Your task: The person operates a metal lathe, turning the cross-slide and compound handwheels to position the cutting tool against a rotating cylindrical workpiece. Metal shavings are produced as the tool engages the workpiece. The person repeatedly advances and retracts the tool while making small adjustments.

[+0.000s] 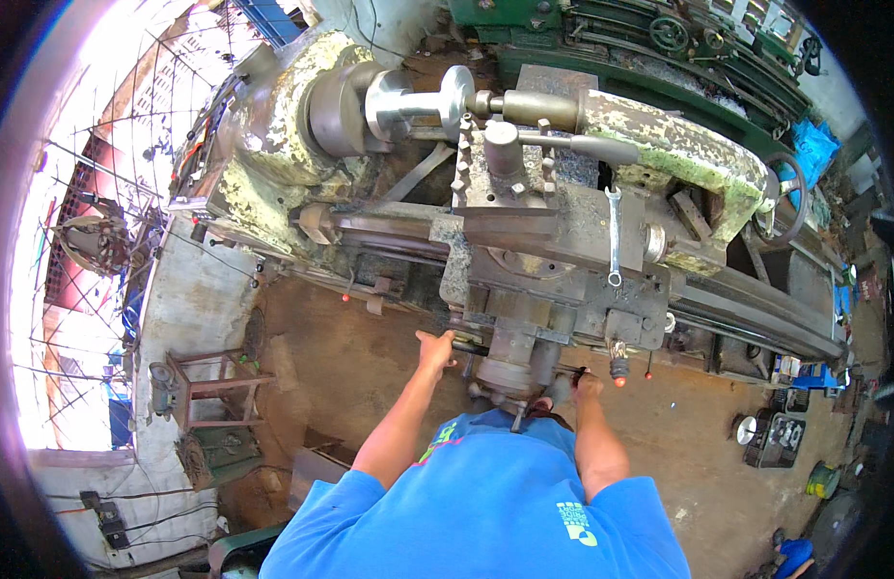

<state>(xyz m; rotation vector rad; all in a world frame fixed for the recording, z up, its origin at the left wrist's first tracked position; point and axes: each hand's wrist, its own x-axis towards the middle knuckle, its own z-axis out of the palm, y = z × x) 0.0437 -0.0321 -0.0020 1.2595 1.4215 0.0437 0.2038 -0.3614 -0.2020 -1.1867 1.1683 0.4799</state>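
Note:
I stand at a lathe with both arms reaching to the front of its carriage (601, 314). My left hand (435, 351) is at the carriage's left front, its thumb standing out and its other fingers curled; what they close on is hidden. To the right, my right hand (588, 386) is closed round the end of a dark lever (569, 369). Between them sits the cross-slide handle (512, 391). A shiny spool-shaped metal workpiece (418, 104) is held between the chuck (336, 111) and the tailstock centre (483, 103). Near it stands the square tool post (505, 188).
A combination wrench (615, 236) lies on the carriage top. The tailstock handwheel (789, 198) is at far right. Behind stands a green machine (649, 92). A small metal stand (215, 386) is on the left floor, a black tray (783, 439) on the right.

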